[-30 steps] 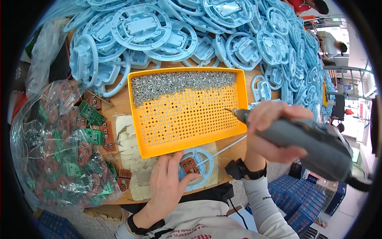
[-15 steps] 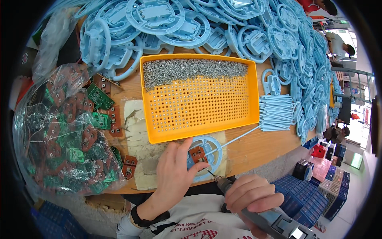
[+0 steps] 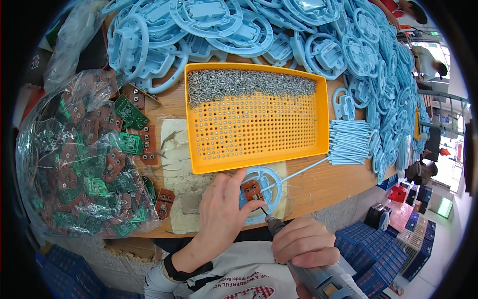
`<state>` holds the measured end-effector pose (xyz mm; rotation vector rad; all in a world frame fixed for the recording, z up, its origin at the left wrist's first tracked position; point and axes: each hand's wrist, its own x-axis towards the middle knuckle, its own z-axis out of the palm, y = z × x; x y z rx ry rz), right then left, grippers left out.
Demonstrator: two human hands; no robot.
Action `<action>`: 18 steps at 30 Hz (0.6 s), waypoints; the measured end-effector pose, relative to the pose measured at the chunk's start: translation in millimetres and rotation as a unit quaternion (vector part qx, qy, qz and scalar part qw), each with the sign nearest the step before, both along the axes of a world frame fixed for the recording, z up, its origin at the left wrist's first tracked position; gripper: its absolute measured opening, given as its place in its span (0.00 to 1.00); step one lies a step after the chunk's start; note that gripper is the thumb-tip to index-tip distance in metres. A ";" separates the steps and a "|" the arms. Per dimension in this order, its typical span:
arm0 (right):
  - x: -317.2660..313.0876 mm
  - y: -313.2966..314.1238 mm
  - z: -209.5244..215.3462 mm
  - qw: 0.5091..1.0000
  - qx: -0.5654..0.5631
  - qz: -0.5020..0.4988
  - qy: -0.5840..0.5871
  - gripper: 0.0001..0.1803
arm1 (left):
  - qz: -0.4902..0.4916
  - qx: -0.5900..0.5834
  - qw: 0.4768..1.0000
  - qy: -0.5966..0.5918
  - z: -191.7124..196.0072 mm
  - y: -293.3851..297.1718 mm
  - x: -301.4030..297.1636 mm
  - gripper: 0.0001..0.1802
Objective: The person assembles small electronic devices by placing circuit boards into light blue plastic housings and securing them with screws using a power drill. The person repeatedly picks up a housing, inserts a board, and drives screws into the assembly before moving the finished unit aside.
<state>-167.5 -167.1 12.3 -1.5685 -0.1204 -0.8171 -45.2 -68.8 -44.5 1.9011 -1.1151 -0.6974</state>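
My left hand (image 3: pixel 221 209) is closed around the left side of a light-blue round plastic housing (image 3: pixel 277 179) with a thin blue stick out to its right. Inside the ring lies a small reddish-brown circuit board (image 3: pixel 252 190), with my thumb at its lower edge. In my right hand (image 3: pixel 306 242) is a powered screwdriver (image 3: pixel 326 280). Its thin bit points up-left and its tip comes to the board's lower edge beside my thumb; whether it touches a screw is too small to tell. The housing rests on a worn pale sheet (image 3: pixel 181 199).
A yellow perforated tray (image 3: pixel 259 162) of small screws stands just beyond my left fingers. A clear bag (image 3: pixel 84 164) of circuit boards fills the left, with loose boards (image 3: pixel 164 202) beside it. Blue housings (image 3: pixel 209 25) are heaped behind; blue sticks (image 3: pixel 349 142) lie right.
The screwdriver has moved left and up, bringing its bit to the board beside my thumb. My left hand keeps its hold on the housing. The whole view has shifted slightly.
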 end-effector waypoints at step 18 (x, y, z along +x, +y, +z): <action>12.0 -37.3 21.9 0.991 0.074 0.110 -0.020 0.07 | -0.008 -0.001 1.000 0.005 1.5 -2.0 2.1 0.39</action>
